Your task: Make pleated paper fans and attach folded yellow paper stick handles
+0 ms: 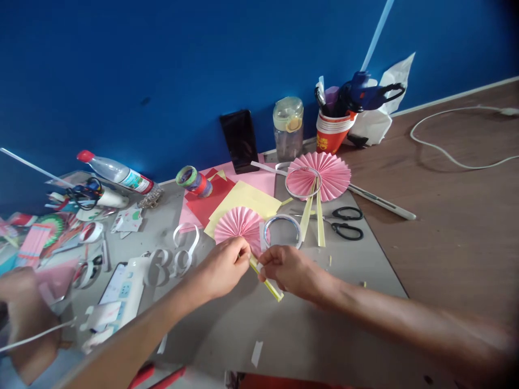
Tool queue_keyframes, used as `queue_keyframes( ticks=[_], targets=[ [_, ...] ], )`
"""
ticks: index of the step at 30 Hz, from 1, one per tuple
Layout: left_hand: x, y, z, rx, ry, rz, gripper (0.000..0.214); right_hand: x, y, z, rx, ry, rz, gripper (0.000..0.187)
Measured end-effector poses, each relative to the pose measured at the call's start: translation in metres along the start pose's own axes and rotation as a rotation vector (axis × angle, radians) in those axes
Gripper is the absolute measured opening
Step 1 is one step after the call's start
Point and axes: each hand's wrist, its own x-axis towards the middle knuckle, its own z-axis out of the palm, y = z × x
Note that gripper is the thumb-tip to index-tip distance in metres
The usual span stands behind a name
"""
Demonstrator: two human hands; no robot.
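Observation:
A small pink pleated paper fan [239, 220] is in front of me, with a yellow folded paper strip [274, 290] running down from its lower edge. My left hand [229, 266] is closed, pinching where fan and strip meet. Closed too, my right hand [288, 270] pinches at the strip from the other side; its fingertips are partly hidden. Just beyond the right knuckles lies a roll of clear tape [300, 233]. Farther back is a larger pink pleated fan [338, 173] with yellow strips [320, 224] and a second tape roll [286, 186] over it. Black-handled scissors [352, 233] lie right of these strips.
Yellow paper [243, 201] and red paper [203, 208] lie behind the fan, near a dark phone [240, 143], a clear bottle [288, 135] and red paper cups [330, 141]. White paper loops [188, 254] are at left. Another person's hand [20, 292] shows at the left edge.

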Motion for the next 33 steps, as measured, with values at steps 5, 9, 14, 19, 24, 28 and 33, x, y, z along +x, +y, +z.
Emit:
queue_keyframes(
  ticks=[5,9,14,19,24,28,33],
  targets=[
    [0.009,-0.007,0.013,0.268,0.075,0.105,0.015,0.009,0.000,0.003,-0.034,0.014,0.018,0.017],
    [0.011,-0.013,0.010,0.421,0.102,0.155,0.015,0.010,-0.004,0.000,-0.139,-0.038,0.032,0.015],
    [0.011,-0.019,-0.005,0.388,0.146,0.122,0.014,0.007,-0.002,-0.004,-0.157,-0.055,-0.020,0.004],
    [0.016,-0.025,-0.003,0.351,0.125,0.171,0.017,0.004,0.000,-0.002,-0.215,-0.045,-0.027,0.014],
    [0.018,-0.028,0.003,0.337,0.109,0.184,0.016,0.000,-0.004,-0.003,-0.383,-0.019,-0.116,0.014],
    [0.020,-0.030,0.005,0.376,0.119,0.220,0.018,-0.001,-0.007,-0.003,-0.567,0.052,-0.178,0.006],
    [0.022,-0.031,0.010,0.488,0.132,0.205,0.018,0.002,-0.006,-0.002,-0.626,0.079,-0.170,0.005]
  ],
)
